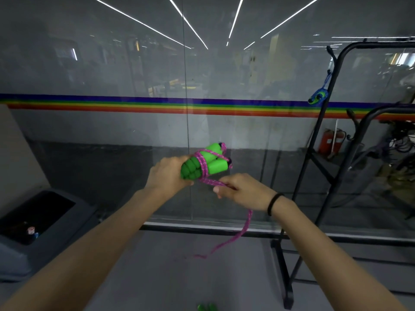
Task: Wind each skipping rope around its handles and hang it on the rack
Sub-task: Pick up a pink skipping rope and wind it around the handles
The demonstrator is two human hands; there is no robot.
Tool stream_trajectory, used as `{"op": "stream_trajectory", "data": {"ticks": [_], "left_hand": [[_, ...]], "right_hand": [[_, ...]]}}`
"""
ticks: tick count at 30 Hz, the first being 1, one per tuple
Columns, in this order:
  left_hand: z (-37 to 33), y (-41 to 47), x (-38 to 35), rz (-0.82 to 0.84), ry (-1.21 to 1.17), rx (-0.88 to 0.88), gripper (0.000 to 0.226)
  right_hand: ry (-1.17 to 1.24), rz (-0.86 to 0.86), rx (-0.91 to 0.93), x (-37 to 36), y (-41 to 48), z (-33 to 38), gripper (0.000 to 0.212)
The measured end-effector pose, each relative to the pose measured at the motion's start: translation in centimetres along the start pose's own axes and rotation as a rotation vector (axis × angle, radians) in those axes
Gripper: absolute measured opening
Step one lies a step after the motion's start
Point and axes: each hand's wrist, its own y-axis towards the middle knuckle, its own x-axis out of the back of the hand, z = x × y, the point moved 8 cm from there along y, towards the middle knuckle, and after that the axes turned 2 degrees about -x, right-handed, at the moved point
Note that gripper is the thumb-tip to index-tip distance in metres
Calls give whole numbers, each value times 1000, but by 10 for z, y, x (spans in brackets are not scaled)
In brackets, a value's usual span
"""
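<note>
1. Well off to the right stands a tall black metal rack (287, 292).
2. At near left sits a grey plastic bin (13, 254).
3. In the centre, the left hand (167, 175) grips two green foam handles (202, 163), partly wound with pink braided rope (242, 230).
4. The right hand (244, 190) pinches the rope's loose tail, which dangles floorward.
5. A wound blue skipping rope (317, 97) hangs on the rack's left post.

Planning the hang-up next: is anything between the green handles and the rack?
Nothing visible: open air lies between the handles and the rack. A blue rope hangs on one hook; the lower hook looks free. The pink tail hangs unwound.
</note>
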Motion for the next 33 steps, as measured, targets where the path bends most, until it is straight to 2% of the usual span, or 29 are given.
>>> {"op": "stream_trajectory", "data": {"ticks": [4,9,11,14,16,18,22,25,29,31,33], "left_hand": [[-5,-8,-14,154,249,-149,57],[-25,-21,-27,334,252,-346,47],[-36,-28,-27,376,181,-429,36],[-45,-30,-19,343,27,-476,28],[-48,-30,-15,321,-134,-475,35],[-54,-32,-13,317,-314,-465,45],[-53,-29,-8,221,-668,-297,57],[-49,-22,-7,139,-729,-199,65],[-38,-11,-6,-17,-788,-97,68],[-27,-5,-4,-68,-705,-62,65],[-18,-2,-6,-56,-502,-67,67]], "right_hand": [[-137,-27,77,11,1,12,20],[-10,-113,201,34,2,28,12],[127,-82,209,38,5,26,12],[421,-44,170,39,8,13,9],[583,-42,131,37,6,-1,7],[692,-42,128,34,-1,-11,16],[894,-163,63,23,-16,-27,15],[812,-152,15,4,-16,-28,35],[620,-131,-27,2,-19,-21,32],[419,-116,-31,4,-19,-15,29],[188,-119,-22,10,-17,-9,29]]}}
